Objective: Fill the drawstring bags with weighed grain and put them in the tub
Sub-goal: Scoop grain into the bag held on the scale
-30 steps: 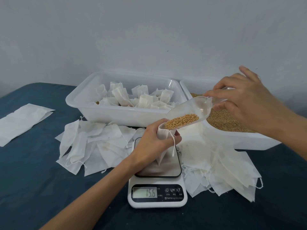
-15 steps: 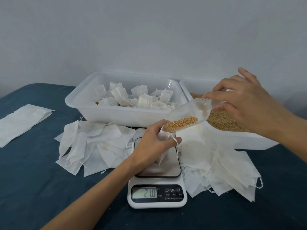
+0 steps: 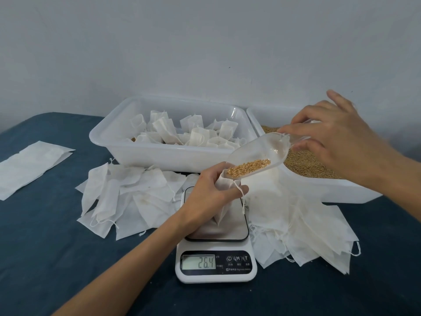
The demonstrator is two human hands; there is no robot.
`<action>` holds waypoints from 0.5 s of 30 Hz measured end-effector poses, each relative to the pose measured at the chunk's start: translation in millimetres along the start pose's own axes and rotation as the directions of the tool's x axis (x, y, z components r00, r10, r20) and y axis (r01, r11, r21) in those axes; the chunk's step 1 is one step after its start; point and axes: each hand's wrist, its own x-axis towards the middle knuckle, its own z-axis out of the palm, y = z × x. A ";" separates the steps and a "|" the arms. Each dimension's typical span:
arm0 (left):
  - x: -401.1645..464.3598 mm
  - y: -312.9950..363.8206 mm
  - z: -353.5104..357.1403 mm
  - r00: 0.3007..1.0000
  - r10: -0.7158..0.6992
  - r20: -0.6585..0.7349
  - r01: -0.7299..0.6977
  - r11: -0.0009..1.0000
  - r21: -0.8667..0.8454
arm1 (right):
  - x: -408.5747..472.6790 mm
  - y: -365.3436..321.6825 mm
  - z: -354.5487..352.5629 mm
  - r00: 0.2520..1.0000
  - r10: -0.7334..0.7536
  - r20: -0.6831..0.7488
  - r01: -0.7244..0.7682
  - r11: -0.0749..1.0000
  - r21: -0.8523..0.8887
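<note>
My left hand [image 3: 210,192] grips the neck of a white drawstring bag [image 3: 224,202] that stands on the steel platform of a white kitchen scale [image 3: 216,265]; the display reads 26.4. My right hand [image 3: 330,135] pinches the handle of a clear plastic scoop [image 3: 257,153], tilted down with its lip at the bag's mouth. Golden grain [image 3: 249,167] lies in the scoop's front end. Behind, a white tub [image 3: 159,153] holds several filled bags. To its right, a second white tub [image 3: 319,188] holds loose grain.
Empty flat bags lie in a heap left of the scale [image 3: 127,197] and in a larger pile to its right [image 3: 303,226]. A flat white packet [image 3: 29,165] lies at far left on the dark blue table [image 3: 57,258]. A grey wall stands close behind the tubs.
The scale reading has climbed from 15.6 through 21.0 to 26.4 as grain slid from the scoop into the bag. Both hands have stayed almost in place.
</note>
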 end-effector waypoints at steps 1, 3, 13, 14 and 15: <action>0.1 0.0 0.0 1.000 0.000 -0.001 0.000 1.000 0.000 | -0.1 -0.2 0.3 1.000 -0.002 0.000 0.002 1.000 0.000; 0.2 0.3 0.0 1.000 -0.003 -0.005 0.003 1.000 -0.001 | -0.3 -0.4 0.8 1.000 -0.005 -0.004 0.005 1.000 0.001; -0.4 1.4 -0.4 1.000 -0.008 -0.005 0.008 1.000 -0.029 | 0.0 2.5 2.5 1.000 -0.021 -0.015 0.021 1.000 -0.020; -0.4 1.4 -0.4 1.000 -0.010 -0.005 0.010 1.000 -0.027 | 0.0 2.5 2.4 1.000 -0.022 -0.016 0.021 1.000 -0.020; -0.3 1.3 -0.4 1.000 -0.012 -0.006 0.012 1.000 -0.025 | 0.1 2.4 2.6 1.000 -0.021 -0.017 0.021 1.000 -0.019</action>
